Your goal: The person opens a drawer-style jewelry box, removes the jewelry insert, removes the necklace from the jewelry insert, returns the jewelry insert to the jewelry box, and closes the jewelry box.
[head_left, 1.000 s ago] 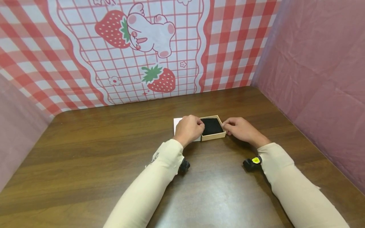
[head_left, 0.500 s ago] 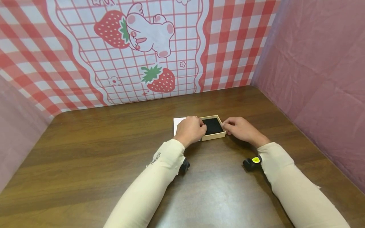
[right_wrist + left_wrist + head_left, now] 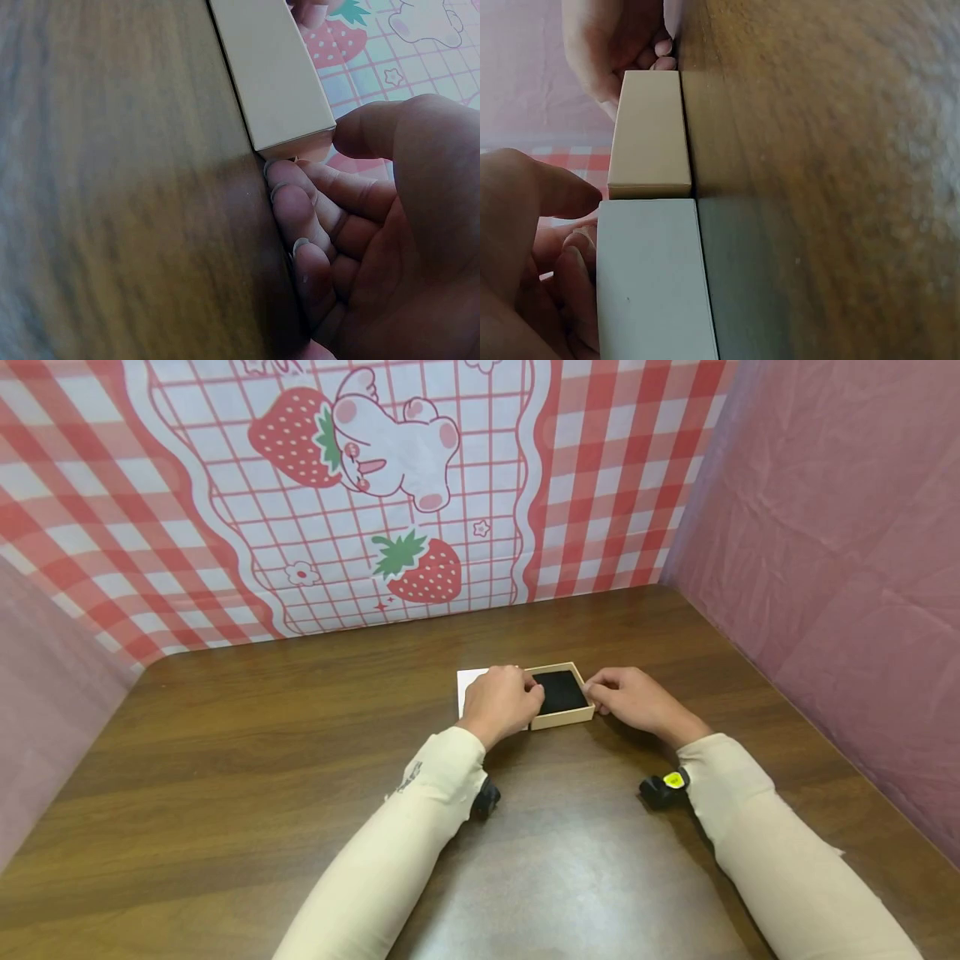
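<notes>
A shallow tan cardboard box [image 3: 562, 719] lies open at the top on the wooden table, with a black soft-looking insert [image 3: 564, 692] inside. Directly left of it is a flat white box part [image 3: 468, 681], set end to end with the tan one; whether one reaches inside the other I cannot tell. My left hand [image 3: 498, 702] lies over the white part, fingers curled, thumb by the seam and the insert's left side. Whatever its fingertips touch is hidden. At the tan box's right end, my right hand [image 3: 420, 217] pinches the end wall between thumb and forefinger.
The brown wooden table [image 3: 225, 793] extends around the box on all sides. A red-and-white strawberry-print cloth [image 3: 600, 485] hangs behind it, and a pink cloth [image 3: 840, 568] stands along the right. Black wrist cameras [image 3: 486, 797] sit on the sleeves.
My left hand has shifted slightly right, so its thumb covers more of the insert's left side. The right hand and the box have stayed in place.
</notes>
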The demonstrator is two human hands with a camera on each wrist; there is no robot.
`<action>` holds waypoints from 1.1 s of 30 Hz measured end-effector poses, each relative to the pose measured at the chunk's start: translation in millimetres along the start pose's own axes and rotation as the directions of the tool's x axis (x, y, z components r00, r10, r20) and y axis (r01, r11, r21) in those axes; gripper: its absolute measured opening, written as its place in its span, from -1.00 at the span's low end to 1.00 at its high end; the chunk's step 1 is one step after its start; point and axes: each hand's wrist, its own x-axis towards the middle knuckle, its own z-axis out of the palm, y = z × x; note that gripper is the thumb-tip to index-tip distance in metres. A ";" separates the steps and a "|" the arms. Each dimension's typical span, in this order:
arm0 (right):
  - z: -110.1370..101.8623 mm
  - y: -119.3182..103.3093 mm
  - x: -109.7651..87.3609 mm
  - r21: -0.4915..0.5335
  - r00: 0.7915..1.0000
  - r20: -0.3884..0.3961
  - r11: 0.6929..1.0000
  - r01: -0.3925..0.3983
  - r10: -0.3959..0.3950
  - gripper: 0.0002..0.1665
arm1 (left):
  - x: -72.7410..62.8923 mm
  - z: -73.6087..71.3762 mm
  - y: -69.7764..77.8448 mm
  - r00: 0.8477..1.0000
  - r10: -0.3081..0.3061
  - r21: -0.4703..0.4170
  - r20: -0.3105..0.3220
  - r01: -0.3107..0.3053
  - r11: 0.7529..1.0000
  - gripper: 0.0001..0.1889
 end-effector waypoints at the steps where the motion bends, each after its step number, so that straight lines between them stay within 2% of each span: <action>1: -0.3 0.0 -0.1 0.000 1.000 0.000 1.000 -0.001 0.001 -0.73 | 0.4 0.4 -0.1 1.000 -0.004 -0.004 -0.003 0.004 1.000 -0.73; 6: -1.4 0.7 -0.7 0.001 1.000 -0.002 1.000 -0.008 0.008 -0.73 | 1.5 1.8 -0.2 0.999 -0.034 -0.043 -0.015 0.033 0.999 -0.74; 13: -2.9 1.6 -2.9 -0.014 1.000 -0.003 1.000 -0.012 0.012 -0.72 | 0.7 3.3 -1.0 0.998 -0.047 -0.082 -0.049 0.043 0.996 -0.78; 19: -1.8 -2.0 -3.6 -0.010 1.000 0.006 1.000 -0.012 0.012 -0.71 | -0.7 -0.5 1.1 0.997 -0.081 -0.088 -0.002 0.081 0.993 -0.79; 27: -0.4 -2.7 -1.6 0.006 1.000 0.001 1.000 -0.010 0.010 -0.72 | 0.6 -5.5 2.5 0.997 -0.067 -0.067 0.040 0.069 0.995 -0.70; 33: 1.2 0.0 -1.3 0.009 1.000 -0.001 1.000 -0.014 0.014 -0.72 | -1.1 -4.7 1.3 0.996 -0.063 -0.087 0.061 0.069 0.994 -0.79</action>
